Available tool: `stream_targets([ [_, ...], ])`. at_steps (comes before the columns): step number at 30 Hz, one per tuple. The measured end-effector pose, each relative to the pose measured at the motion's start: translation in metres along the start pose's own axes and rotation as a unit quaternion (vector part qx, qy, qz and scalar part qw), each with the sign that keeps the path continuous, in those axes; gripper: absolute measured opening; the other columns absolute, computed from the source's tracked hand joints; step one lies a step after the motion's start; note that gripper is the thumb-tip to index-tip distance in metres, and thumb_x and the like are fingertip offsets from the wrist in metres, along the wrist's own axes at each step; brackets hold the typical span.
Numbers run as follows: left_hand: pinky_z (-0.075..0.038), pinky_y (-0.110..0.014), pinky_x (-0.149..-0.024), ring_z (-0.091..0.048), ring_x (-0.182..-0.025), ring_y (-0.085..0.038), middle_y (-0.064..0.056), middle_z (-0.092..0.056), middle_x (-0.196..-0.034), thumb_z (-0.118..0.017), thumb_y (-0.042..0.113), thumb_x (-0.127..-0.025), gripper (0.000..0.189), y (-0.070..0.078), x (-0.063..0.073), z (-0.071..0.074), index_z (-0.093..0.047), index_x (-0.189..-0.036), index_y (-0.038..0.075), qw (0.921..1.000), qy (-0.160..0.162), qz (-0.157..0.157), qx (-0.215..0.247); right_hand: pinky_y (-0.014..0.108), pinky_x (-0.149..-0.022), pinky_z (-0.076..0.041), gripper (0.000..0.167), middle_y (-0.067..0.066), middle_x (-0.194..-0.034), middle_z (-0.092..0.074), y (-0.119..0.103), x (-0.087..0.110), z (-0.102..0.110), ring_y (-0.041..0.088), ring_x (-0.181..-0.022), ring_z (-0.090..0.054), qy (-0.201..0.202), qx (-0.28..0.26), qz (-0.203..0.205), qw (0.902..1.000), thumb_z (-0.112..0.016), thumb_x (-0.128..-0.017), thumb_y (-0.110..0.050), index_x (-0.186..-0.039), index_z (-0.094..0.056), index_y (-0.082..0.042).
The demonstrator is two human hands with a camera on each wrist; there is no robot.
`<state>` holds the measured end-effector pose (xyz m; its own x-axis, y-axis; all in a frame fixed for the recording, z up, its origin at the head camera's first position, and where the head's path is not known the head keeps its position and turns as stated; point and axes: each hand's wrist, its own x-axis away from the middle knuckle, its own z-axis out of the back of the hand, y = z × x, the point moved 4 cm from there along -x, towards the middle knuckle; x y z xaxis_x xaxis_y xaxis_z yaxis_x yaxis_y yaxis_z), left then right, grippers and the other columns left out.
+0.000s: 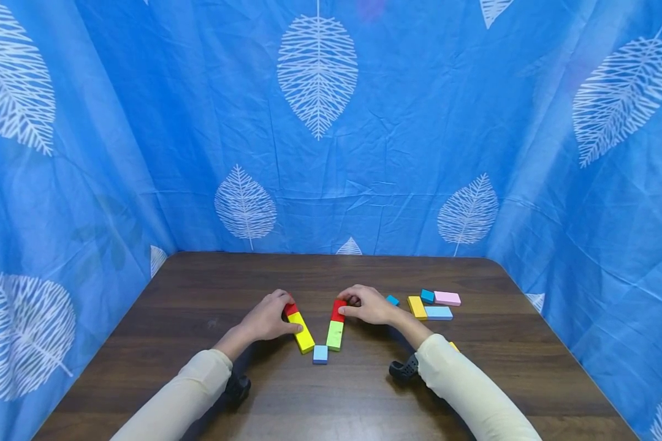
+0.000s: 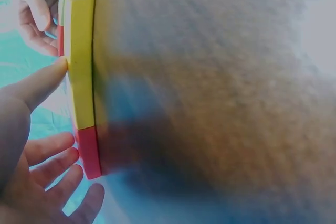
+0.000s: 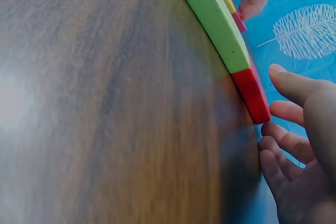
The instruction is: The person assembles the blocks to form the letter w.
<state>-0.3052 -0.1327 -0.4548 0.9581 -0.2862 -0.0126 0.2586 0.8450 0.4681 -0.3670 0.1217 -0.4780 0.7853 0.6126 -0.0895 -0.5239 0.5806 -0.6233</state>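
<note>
Two slanting rows (image 1: pixel 334 337) converged near a light-blue block (image 1: pixel 320 354) on the worktop (image 1: pixel 320 404); the left hand (image 1: pixel 266 317), loosely spread, touched the yellow block (image 2: pixel 82 64), and the right hand (image 1: pixel 371 305), relaxed, lay against a red block (image 3: pixel 251 95), seemingly keeping everything aligned.

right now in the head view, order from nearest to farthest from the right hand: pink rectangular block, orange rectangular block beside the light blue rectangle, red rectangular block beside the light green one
1. Red rectangular block: at the right hand, left side
2. Orange rectangular block: to its right
3. Pink rectangular block: farther right
</note>
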Motion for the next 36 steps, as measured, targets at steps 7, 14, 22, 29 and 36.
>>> stream_targets([
  [7, -0.055, -0.045, -0.094, -0.056, -0.109, -0.028, -0.013, -0.057, -0.132, -0.086, 0.037, -0.085, 0.059, 0.006, -0.001, 0.001, -0.067, -0.129, 0.003, 0.9997, 0.000, -0.014, -0.021, 0.037, -0.086, -0.054, 0.039, 0.003, -0.115, -0.067, -0.001, 0.009, 0.014, 0.017, -0.096, -0.060, 0.005, 0.002, 0.002, 1.0000, -0.072, -0.099, -0.032, -0.129, -0.069, -0.006],
  [14, -0.047, -0.051, -0.106, -0.055, -0.127, -0.031, -0.013, -0.055, -0.143, -0.083, 0.038, -0.089, 0.061, 0.031, -0.009, -0.007, -0.063, -0.137, 0.004, 0.9953, -0.034, -0.085, 0.033, 0.038, -0.088, -0.054, 0.041, 0.003, -0.115, -0.068, 0.004, 0.020, 0.033, 0.017, -0.097, -0.061, 0.021, 0.017, -0.014, 0.9996, -0.071, -0.100, -0.032, -0.130, -0.069, -0.004],
  [22, -0.043, -0.048, -0.111, -0.051, -0.134, -0.029, -0.011, -0.055, -0.146, -0.079, 0.031, -0.093, 0.053, 0.058, -0.017, -0.030, -0.065, -0.138, 0.005, 0.9828, -0.088, -0.162, -0.002, 0.043, -0.090, -0.055, 0.041, 0.009, -0.122, -0.068, 0.014, 0.038, 0.060, 0.020, -0.102, -0.064, 0.038, 0.013, -0.024, 0.9989, -0.069, -0.102, -0.029, -0.132, -0.066, -0.002],
  [29, -0.042, -0.045, -0.112, -0.050, -0.136, -0.027, -0.009, -0.054, -0.147, -0.077, 0.030, -0.095, 0.055, 0.065, -0.017, -0.041, -0.062, -0.142, 0.006, 0.9793, -0.097, -0.177, -0.018, 0.047, -0.092, -0.055, 0.041, 0.017, -0.124, -0.068, 0.031, 0.056, 0.083, 0.024, -0.103, -0.064, 0.047, 0.022, -0.037, 0.9979, -0.070, -0.101, -0.022, -0.133, -0.064, 0.002],
  [36, -0.043, -0.045, -0.111, -0.051, -0.135, -0.027, -0.008, -0.054, -0.147, -0.078, 0.033, -0.094, 0.058, 0.065, -0.018, -0.043, -0.062, -0.143, 0.006, 0.9797, -0.096, -0.174, -0.029, 0.046, -0.091, -0.055, 0.044, 0.012, -0.118, -0.069, 0.046, 0.062, 0.086, 0.024, -0.101, -0.063, 0.046, 0.033, -0.071, 0.9959, -0.075, -0.097, -0.023, -0.132, -0.066, 0.002],
])
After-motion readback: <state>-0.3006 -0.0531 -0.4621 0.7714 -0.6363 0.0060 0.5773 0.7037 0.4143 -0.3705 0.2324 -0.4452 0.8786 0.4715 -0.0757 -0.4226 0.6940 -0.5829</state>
